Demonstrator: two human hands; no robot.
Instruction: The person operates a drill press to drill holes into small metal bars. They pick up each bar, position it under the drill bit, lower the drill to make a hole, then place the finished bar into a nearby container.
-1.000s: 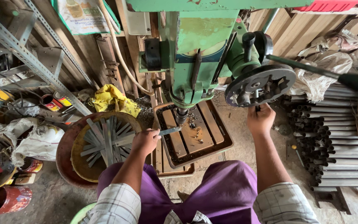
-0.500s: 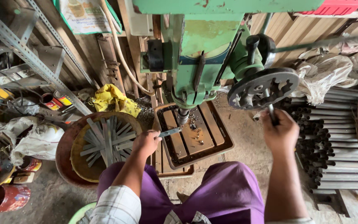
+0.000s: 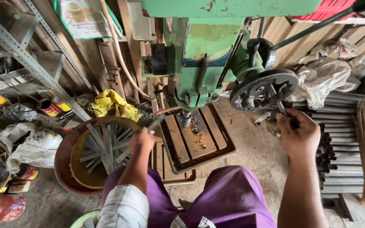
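1. Green drill press [image 3: 203, 55]: upright, spindle over its slotted work table [image 3: 199, 141].
2. Round basin [image 3: 85, 169], left of the table: holds loose flat metal strips.
3. Spoked feed wheel [image 3: 263, 89], on the press's right side.
4. Right hand [image 3: 298, 135]: fingers clamped on a feed handle [image 3: 280, 105].
5. Left hand [image 3: 142, 141]: fingers closed on one metal strip [image 3: 155, 123], its tip at the table's left edge.

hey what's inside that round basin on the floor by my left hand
The round basin holds a heap of flat grey metal strips, lying crisscrossed. The left hand and forearm cover its right edge, so what lies there cannot be seen, nor whatever is beneath the strips.
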